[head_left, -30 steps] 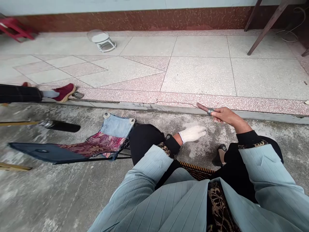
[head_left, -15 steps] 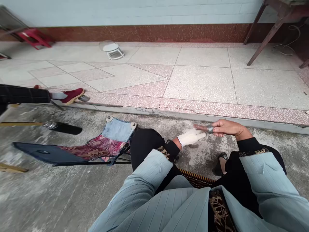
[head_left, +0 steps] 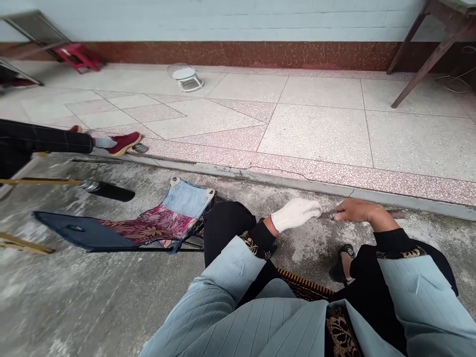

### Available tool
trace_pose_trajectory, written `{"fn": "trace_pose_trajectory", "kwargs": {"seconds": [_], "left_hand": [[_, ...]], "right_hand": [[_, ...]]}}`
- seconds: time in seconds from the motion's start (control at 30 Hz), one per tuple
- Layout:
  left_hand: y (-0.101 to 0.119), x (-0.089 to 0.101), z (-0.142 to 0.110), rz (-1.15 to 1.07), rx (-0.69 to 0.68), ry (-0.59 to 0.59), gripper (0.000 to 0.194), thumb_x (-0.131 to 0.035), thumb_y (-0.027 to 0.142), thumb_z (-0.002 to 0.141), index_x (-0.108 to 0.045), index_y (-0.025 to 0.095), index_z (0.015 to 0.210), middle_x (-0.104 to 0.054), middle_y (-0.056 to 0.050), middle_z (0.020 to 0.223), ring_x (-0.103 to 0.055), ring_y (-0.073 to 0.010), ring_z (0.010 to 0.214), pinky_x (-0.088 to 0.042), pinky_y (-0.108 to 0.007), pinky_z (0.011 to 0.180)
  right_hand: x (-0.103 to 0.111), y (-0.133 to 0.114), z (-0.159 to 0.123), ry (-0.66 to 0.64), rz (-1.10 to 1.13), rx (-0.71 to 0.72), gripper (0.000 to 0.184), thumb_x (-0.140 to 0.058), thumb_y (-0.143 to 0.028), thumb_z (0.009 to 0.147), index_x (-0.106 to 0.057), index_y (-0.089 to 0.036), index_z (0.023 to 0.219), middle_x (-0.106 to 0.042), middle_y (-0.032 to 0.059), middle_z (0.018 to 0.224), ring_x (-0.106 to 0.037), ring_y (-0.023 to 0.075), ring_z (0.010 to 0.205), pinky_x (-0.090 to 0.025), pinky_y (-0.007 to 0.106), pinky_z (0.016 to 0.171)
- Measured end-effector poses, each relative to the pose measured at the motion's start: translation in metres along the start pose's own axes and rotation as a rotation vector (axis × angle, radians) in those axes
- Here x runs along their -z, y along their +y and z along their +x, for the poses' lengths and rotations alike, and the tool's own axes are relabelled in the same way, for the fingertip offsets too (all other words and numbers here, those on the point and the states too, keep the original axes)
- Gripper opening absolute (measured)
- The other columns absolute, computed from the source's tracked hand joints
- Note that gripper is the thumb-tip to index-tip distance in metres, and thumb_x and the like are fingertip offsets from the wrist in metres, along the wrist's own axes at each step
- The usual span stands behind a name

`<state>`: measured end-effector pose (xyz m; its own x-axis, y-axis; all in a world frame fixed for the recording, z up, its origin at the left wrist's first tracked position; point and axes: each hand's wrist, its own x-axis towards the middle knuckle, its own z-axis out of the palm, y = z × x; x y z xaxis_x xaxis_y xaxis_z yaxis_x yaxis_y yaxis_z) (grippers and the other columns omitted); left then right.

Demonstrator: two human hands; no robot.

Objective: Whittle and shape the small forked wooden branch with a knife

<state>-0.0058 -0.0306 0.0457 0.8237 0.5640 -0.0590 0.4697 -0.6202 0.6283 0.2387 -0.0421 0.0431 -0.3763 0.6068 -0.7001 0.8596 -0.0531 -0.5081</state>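
The left hand (head_left: 297,214), in 1 white knitted glove (head_left: 290,216), meets 1 end of a slender brown rod with grey wire binding (head_left: 332,214); its grip cannot be told. The bare right hand (head_left: 355,210) has its fingers clamped on the rod, above rough grey concrete (head_left: 305,245).

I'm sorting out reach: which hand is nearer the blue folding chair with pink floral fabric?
Left. The white-gloved left hand is to the right of the chair; the bare right hand is farther right.
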Motion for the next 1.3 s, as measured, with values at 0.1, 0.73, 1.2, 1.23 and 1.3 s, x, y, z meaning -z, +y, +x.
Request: {"fn": "trace_pose_trajectory", "kwargs": {"seconds": [0.1,0.73,1.2,1.23,1.3], "left_hand": [[-0.006,0.001,0.003,-0.042,0.069,0.063,0.024,-0.042,0.031,0.093,-0.064,0.020,0.096,-0.066,0.001,0.084,-0.059,-0.0143,0.079,-0.039,-0.023,0.072],[-0.001,-0.026,0.008,-0.237,0.080,-0.102,0.026,-0.044,0.036,0.090,-0.064,0.019,0.087,-0.063,-0.001,0.079,-0.057,-0.0150,0.072,-0.041,-0.025,0.068],[-0.001,-0.034,0.009,-0.304,-0.039,-0.203,0.024,-0.044,0.032,0.091,-0.062,0.018,0.083,-0.063,0.000,0.081,-0.055,-0.0120,0.072,-0.038,-0.022,0.067],[-0.002,-0.030,0.008,-0.275,-0.029,-0.180,0.025,-0.044,0.033,0.091,-0.063,0.018,0.084,-0.063,0.000,0.082,-0.055,-0.0126,0.074,-0.039,-0.022,0.069],[-0.005,-0.020,0.007,-0.228,-0.008,-0.134,0.025,-0.045,0.035,0.091,-0.064,0.019,0.086,-0.064,0.000,0.083,-0.056,-0.0134,0.076,-0.039,-0.023,0.071]], "right_hand": [[-0.004,-0.014,-0.009,-0.377,0.109,0.213,0.040,-0.063,-0.055,0.076,-0.062,-0.016,0.067,-0.056,0.0000,0.057,-0.049,0.0113,0.051,-0.036,0.025,0.051],[-0.001,0.002,-0.002,0.195,0.025,-0.074,0.039,-0.061,-0.055,0.077,-0.062,-0.017,0.069,-0.060,0.0063,0.065,-0.053,0.0159,0.057,-0.035,0.027,0.051],[0.014,0.013,-0.010,0.415,0.241,-0.016,0.041,-0.057,-0.057,0.079,-0.059,-0.017,0.072,-0.058,0.0039,0.064,-0.051,0.0142,0.055,-0.037,0.028,0.053],[0.012,0.012,-0.008,0.372,0.159,-0.049,0.041,-0.057,-0.056,0.079,-0.059,-0.016,0.070,-0.058,0.0043,0.063,-0.051,0.0146,0.055,-0.037,0.028,0.053],[0.006,0.008,-0.009,0.166,0.087,-0.024,0.041,-0.059,-0.056,0.078,-0.061,-0.016,0.070,-0.058,0.0038,0.060,-0.049,0.0139,0.052,-0.035,0.027,0.051]]}}
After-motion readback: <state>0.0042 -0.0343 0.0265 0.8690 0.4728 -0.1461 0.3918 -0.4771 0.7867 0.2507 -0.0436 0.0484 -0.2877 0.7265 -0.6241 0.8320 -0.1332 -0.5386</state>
